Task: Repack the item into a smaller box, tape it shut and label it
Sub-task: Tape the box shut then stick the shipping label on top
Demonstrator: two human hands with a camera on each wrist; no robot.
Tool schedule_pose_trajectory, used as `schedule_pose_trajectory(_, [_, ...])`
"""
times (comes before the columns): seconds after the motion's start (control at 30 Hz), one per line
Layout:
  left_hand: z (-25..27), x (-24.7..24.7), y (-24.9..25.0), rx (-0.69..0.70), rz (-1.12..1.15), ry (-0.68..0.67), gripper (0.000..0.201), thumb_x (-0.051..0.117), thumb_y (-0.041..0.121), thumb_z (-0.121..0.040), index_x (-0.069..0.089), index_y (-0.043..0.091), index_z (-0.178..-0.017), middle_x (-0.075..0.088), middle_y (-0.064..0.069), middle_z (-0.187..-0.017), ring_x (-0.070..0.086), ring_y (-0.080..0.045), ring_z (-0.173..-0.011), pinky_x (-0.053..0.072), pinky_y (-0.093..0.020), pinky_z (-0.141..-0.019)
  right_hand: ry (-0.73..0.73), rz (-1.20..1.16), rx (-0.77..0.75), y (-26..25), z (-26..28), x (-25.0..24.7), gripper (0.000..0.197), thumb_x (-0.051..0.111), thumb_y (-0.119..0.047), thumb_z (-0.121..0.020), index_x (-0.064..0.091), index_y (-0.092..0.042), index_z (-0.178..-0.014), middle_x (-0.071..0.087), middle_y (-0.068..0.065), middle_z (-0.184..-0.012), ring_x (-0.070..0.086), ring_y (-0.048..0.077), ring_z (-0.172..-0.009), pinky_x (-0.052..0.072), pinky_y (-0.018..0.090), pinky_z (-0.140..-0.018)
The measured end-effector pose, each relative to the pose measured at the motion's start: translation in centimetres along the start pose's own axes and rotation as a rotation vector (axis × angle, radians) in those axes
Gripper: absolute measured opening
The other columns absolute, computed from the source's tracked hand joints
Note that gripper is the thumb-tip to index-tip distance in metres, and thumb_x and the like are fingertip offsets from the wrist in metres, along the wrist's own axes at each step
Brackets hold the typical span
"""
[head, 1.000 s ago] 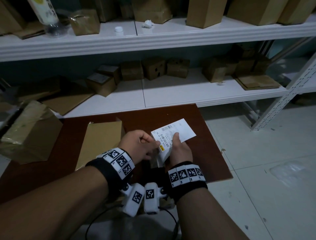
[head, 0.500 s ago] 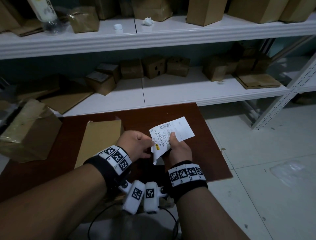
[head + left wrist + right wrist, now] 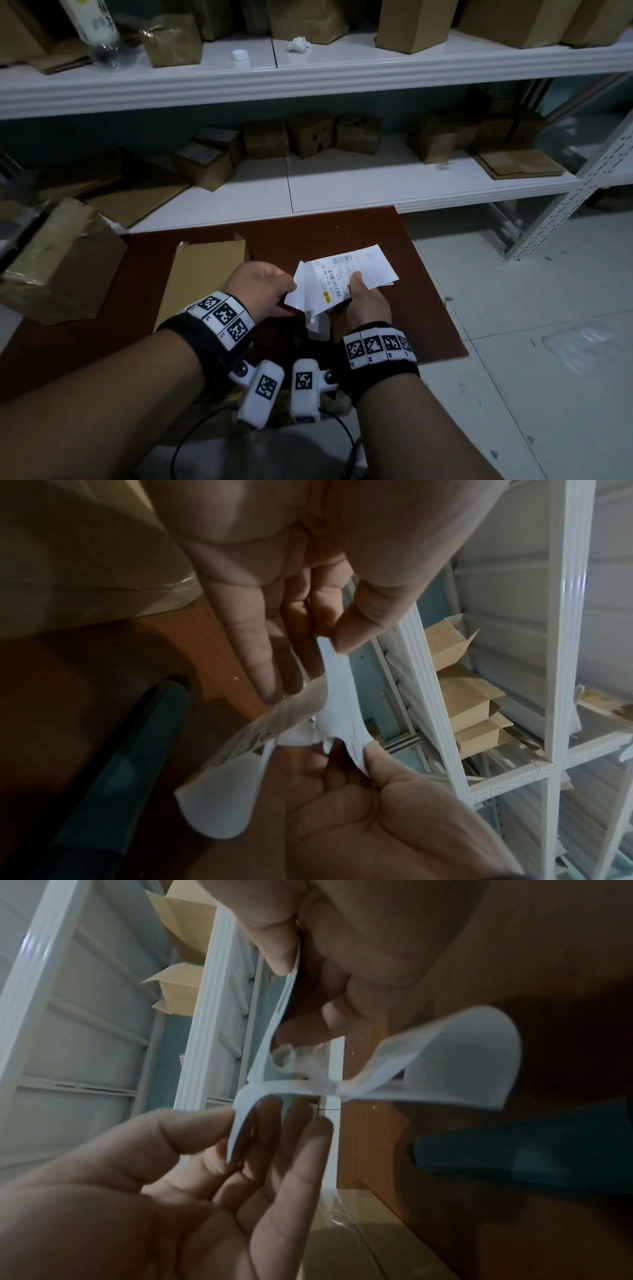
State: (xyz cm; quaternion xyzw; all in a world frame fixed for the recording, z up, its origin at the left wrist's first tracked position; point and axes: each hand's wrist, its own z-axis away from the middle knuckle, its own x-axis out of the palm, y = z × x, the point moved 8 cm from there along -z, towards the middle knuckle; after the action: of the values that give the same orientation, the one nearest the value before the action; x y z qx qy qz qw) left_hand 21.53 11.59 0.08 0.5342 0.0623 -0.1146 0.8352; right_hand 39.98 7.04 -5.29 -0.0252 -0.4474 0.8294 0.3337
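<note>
A white printed shipping label [image 3: 359, 270] hangs above the brown table [image 3: 421, 308], held between both hands. My right hand [image 3: 354, 284] pinches it, thumb on the printed face. My left hand [image 3: 291, 287] pinches the corner of the white backing sheet [image 3: 301, 291], which stands partly peeled away to the left. In the left wrist view, thumb and fingers of the left hand [image 3: 329, 647] nip the backing strip [image 3: 337, 685]. In the right wrist view, the right hand [image 3: 236, 1123] pinches the label's edge [image 3: 240, 1139]. A small taped cardboard box [image 3: 202, 274] lies just left of the hands.
A larger taped box [image 3: 61, 267] sits at the table's left end. A dark teal object [image 3: 120, 764] lies on the table under the hands. White shelves [image 3: 342, 185] with several cardboard boxes stand behind. Tiled floor [image 3: 531, 342] lies to the right.
The backing has come further off the label: my left hand has pulled its corner away to the left while the right hand keeps the label. Both hands stay over the table.
</note>
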Motion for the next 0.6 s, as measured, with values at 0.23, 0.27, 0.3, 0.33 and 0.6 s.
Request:
schedule_pose_trajectory(0.23, [0.9,-1.6,0.3,-0.060,0.223,0.040,0.005,0.063,-0.005,-0.086,0.060,-0.006,-0.083,0.069,-0.029,-0.095,0.073,-0.039,-0.086,0.061,-0.053,-0.074,0.089,-0.182,0.126,1.8,-1.6,-1.5,0.031,0.059,-0.031,-0.099,0.065,-0.002,-0.110,0.076,0.016,-0.091,0.073,0.033,-0.081,0.058,0.055,-0.086])
schedule_pose_trajectory(0.27, [0.9,-2.0,0.4,-0.073,0.287,0.040,0.003,0.061,-0.006,-0.087,0.058,-0.007,-0.088,0.070,-0.030,-0.099,0.074,-0.039,-0.085,0.061,-0.051,-0.072,0.087,-0.231,0.146,2.1,-1.9,-1.6,0.036,0.058,-0.031,-0.099,0.062,0.000,-0.118,0.075,0.017,-0.095,0.071,0.031,-0.077,0.060,0.051,-0.081])
schedule_pose_trajectory(0.3, [0.9,-2.4,0.5,-0.086,0.348,0.040,0.007,0.058,-0.007,-0.088,0.056,-0.006,-0.094,0.070,-0.030,-0.100,0.074,-0.039,-0.083,0.061,-0.049,-0.069,0.078,-0.281,0.149,2.3,-2.0,-1.6,0.040,0.056,-0.030,-0.101,0.057,0.001,-0.126,0.072,0.020,-0.111,0.068,0.028,-0.074,0.061,0.043,-0.073])
schedule_pose_trajectory(0.33, [0.8,-2.9,0.6,-0.096,0.395,0.041,0.012,0.056,-0.008,-0.088,0.054,-0.005,-0.099,0.071,-0.028,-0.101,0.075,-0.037,-0.081,0.061,-0.048,-0.066,0.070,-0.319,0.139,2.3,-1.9,-1.7,0.038,0.052,-0.028,-0.103,0.054,0.000,-0.128,0.063,0.021,-0.130,0.062,0.024,-0.072,0.061,0.034,-0.063])
schedule_pose_trajectory(0.6, [0.9,-6.4,1.7,-0.113,0.423,0.077,0.026,0.052,-0.004,-0.089,0.063,-0.004,-0.112,0.073,-0.020,-0.103,0.071,-0.036,-0.097,0.059,-0.050,-0.075,0.080,-0.347,0.159,3.0,-3.2,-3.3,0.027,0.044,-0.026,-0.106,0.043,-0.017,-0.080,0.052,0.006,-0.097,0.052,0.018,-0.070,0.054,0.024,-0.045])
